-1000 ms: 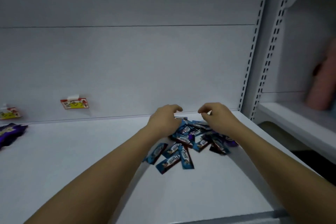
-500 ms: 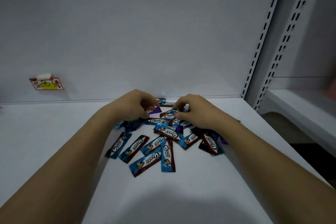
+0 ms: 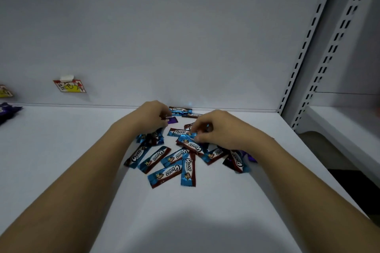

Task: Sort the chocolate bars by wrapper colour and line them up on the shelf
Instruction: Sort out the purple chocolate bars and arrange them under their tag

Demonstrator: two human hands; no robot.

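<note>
A loose heap of blue "Choco" bars [image 3: 170, 170] lies on the white shelf [image 3: 61, 160], mixed with a few purple ones. My left hand [image 3: 151, 116] sits curled at the heap's far left and pinches a purple bar [image 3: 172, 119]. My right hand [image 3: 218, 128] is curled over the heap's right side, its fingertips pinching a blue bar [image 3: 188, 142]. Another purple wrapper [image 3: 249, 157] peeks out under my right wrist. More purple bars [image 3: 7, 112] lie at the shelf's far left edge.
Two yellow price tags [image 3: 70, 86] hang on the white back panel. A slotted upright [image 3: 302, 47] closes the shelf on the right, with a neighbouring shelf [image 3: 345, 127] beyond it. The shelf's front edge is near my elbows.
The view has dropped and closed in on the heap. Both hands have settled into the pile and curled onto bars; the left now has a purple wrapper at its fingertips.
</note>
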